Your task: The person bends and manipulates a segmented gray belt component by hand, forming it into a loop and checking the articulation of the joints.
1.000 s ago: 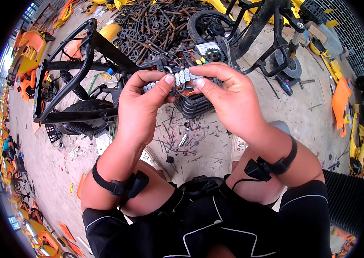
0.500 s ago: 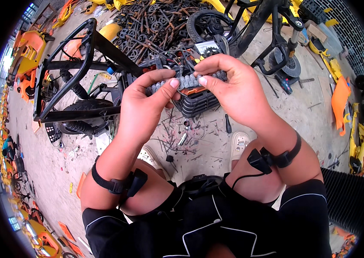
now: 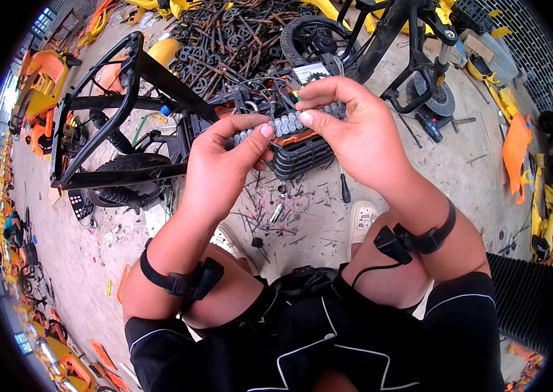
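A grey metal roller chain [image 3: 287, 125] is stretched between my two hands. My left hand [image 3: 227, 147] pinches it between thumb and fingers, with a short run of links showing behind the fingers. My right hand [image 3: 355, 127] grips the other side the same way, and more links show past its fingers. Right behind and below the chain is a black ribbed part with an orange strip [image 3: 299, 159], part of a jumble of wires and fittings. Parts of the chain are hidden behind my fingers.
A black tubular frame with a wheel [image 3: 136, 171] stands at left. Another black frame [image 3: 413, 72] with a fork rises at right. Beyond lies a heap of rusty crank parts [image 3: 224, 49]. A screwdriver [image 3: 346, 189], a small metal cylinder [image 3: 277, 213] and scattered bits lie on the floor.
The chain has tilted slightly, its left side a little lower and its right side a little higher. Both hands keep their pinch on it. The view has shifted slightly.
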The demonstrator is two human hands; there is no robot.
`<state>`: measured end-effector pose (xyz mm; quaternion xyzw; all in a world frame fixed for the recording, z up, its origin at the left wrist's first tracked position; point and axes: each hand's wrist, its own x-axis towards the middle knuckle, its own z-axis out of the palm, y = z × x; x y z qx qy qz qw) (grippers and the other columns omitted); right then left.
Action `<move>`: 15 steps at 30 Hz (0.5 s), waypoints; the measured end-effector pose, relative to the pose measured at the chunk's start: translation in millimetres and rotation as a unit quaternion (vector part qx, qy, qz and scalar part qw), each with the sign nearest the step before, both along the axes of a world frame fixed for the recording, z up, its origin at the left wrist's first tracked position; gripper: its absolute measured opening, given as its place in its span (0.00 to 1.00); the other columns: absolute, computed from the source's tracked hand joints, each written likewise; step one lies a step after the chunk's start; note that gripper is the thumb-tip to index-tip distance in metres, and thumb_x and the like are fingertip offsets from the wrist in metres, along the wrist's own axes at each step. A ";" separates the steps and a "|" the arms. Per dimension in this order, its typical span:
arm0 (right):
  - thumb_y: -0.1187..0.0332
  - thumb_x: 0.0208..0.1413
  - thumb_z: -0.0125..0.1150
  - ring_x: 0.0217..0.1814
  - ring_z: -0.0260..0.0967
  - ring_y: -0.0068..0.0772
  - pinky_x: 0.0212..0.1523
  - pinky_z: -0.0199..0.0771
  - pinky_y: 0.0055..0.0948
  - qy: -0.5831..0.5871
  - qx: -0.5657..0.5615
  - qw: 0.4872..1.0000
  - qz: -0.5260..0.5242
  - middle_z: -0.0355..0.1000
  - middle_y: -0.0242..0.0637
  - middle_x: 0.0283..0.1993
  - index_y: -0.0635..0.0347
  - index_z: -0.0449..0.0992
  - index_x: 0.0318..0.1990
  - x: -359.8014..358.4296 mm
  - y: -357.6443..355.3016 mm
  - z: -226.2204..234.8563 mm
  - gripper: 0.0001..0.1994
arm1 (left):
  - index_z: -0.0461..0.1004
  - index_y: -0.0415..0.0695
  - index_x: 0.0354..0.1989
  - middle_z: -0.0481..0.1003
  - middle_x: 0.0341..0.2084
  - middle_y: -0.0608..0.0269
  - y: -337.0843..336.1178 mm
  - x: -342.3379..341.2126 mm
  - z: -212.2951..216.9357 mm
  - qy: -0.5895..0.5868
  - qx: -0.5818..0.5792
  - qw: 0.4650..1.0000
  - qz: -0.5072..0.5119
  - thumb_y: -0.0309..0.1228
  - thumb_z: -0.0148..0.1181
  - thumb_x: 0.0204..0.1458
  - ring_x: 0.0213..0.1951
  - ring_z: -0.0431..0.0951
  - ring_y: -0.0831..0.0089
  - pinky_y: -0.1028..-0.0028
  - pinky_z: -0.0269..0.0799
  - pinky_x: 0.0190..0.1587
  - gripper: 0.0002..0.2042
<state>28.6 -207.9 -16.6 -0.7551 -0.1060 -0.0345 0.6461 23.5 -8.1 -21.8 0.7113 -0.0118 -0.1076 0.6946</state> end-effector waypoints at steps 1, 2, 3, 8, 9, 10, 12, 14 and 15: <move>0.80 0.58 0.60 0.49 0.72 0.23 0.54 0.71 0.24 0.003 -0.006 1.000 0.003 0.76 0.35 0.43 0.65 0.74 0.49 -0.1 0.2 0.8 0.12 | 0.76 0.35 0.47 0.77 0.32 0.63 -0.1 -0.2 -0.1 0.002 -0.003 1.000 0.003 0.31 0.63 0.59 0.30 0.75 0.78 0.77 0.73 0.34 0.13; 0.80 0.58 0.59 0.49 0.71 0.23 0.55 0.71 0.25 0.006 -0.012 1.000 0.006 0.76 0.35 0.44 0.65 0.74 0.50 -0.2 0.4 2.5 0.12 | 0.76 0.35 0.47 0.77 0.32 0.63 -0.2 -0.3 -0.2 0.003 -0.006 1.000 0.006 0.31 0.63 0.59 0.30 0.75 0.78 0.77 0.73 0.33 0.13; 0.81 0.59 0.57 0.50 0.71 0.23 0.56 0.70 0.25 0.010 -0.018 1.000 0.009 0.76 0.35 0.44 0.65 0.74 0.51 -0.2 0.6 3.3 0.12 | 0.77 0.35 0.46 0.77 0.31 0.64 -0.4 -0.4 -0.2 0.005 -0.010 1.000 0.012 0.31 0.63 0.59 0.29 0.75 0.80 0.78 0.72 0.32 0.12; 0.83 0.59 0.51 0.51 0.72 0.30 0.56 0.71 0.30 -0.043 -0.063 0.997 0.024 0.74 0.38 0.47 0.63 0.72 0.52 2.9 -5.0 -2.4 0.15 | 0.78 0.36 0.45 0.77 0.27 0.66 -1.1 1.3 -0.8 0.010 -0.014 1.000 0.014 0.30 0.64 0.58 0.28 0.75 0.82 0.80 0.72 0.30 0.11; 0.83 0.59 0.50 0.51 0.73 0.34 0.54 0.72 0.32 -0.057 -0.067 0.996 0.023 0.74 0.39 0.47 0.63 0.72 0.52 3.3 -5.5 -3.5 0.15 | 0.78 0.36 0.45 0.76 0.27 0.66 -1.5 1.3 -0.7 0.013 -0.017 1.000 0.016 0.30 0.64 0.58 0.27 0.75 0.82 0.80 0.72 0.30 0.11; 0.83 0.59 0.50 0.51 0.73 0.33 0.54 0.72 0.31 -0.061 -0.073 0.995 0.021 0.74 0.39 0.47 0.63 0.71 0.53 3.3 -5.0 -3.4 0.15 | 0.78 0.36 0.45 0.76 0.27 0.66 -1.6 1.3 -0.5 0.016 -0.020 0.999 0.020 0.30 0.64 0.58 0.27 0.75 0.82 0.80 0.72 0.30 0.11; 0.83 0.60 0.50 0.50 0.73 0.32 0.53 0.72 0.30 -0.069 -0.085 0.994 0.017 0.74 0.38 0.48 0.62 0.71 0.53 2.6 -4.0 -1.9 0.15 | 0.78 0.36 0.45 0.76 0.26 0.66 -0.3 1.6 -1.0 0.020 -0.019 0.999 0.017 0.30 0.64 0.58 0.27 0.74 0.82 0.80 0.72 0.30 0.11; 0.82 0.61 0.49 0.50 0.73 0.30 0.52 0.72 0.28 -0.042 -0.077 0.996 0.015 0.74 0.38 0.47 0.62 0.71 0.54 2.2 -5.4 2.4 0.15 | 0.78 0.36 0.44 0.76 0.26 0.67 2.1 2.8 -1.4 0.021 -0.014 1.000 0.004 0.30 0.64 0.58 0.26 0.74 0.83 0.81 0.71 0.30 0.11; 0.82 0.61 0.49 0.50 0.72 0.29 0.52 0.72 0.28 -0.029 -0.072 0.997 0.014 0.74 0.38 0.47 0.62 0.70 0.54 2.2 -6.3 3.5 0.15 | 0.77 0.35 0.45 0.76 0.27 0.66 2.0 2.4 -1.1 0.024 -0.017 1.000 0.002 0.30 0.64 0.58 0.27 0.73 0.81 0.80 0.71 0.31 0.11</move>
